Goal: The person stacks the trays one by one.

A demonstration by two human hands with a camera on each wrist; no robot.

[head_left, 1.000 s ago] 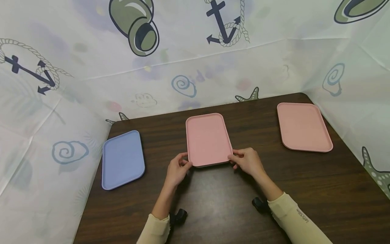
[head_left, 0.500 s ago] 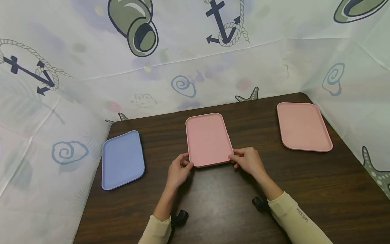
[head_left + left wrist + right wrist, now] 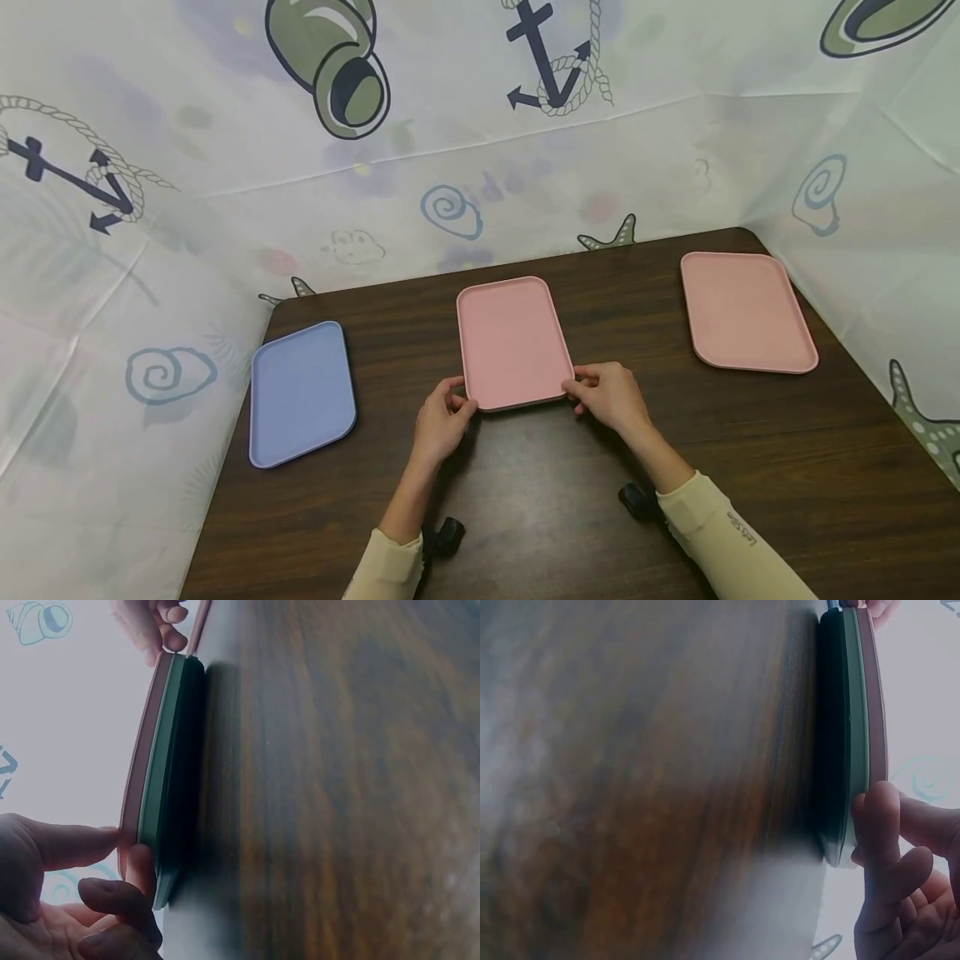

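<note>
Fingers point(image 3: 140, 874) at pink tray's point(image 3: 513, 343) near corners

Between the fingers point(image 3: 880, 817) of left hand point(image 3: 442, 421) and right hand point(image 3: 613, 398), the pink tray point(image 3: 514, 343) hides most of a green object point(image 3: 166, 750), the tabletop point(image 3: 630, 780) beside those fingers blurs in the wrist views, and sleeve lettering point(image 3: 742, 528) behind is unreadably small.

Table point(image 3: 540, 500): dark brown woodgrain, glossy patch toward the front middle.
Left end: blue tray point(image 3: 303, 396), beside the table's left edge.
Middle: green tray point(image 3: 159, 780), pink tray point(image 3: 514, 343) stacked on top.
Right end: second pink tray point(image 3: 750, 312), near the right edge.
</note>
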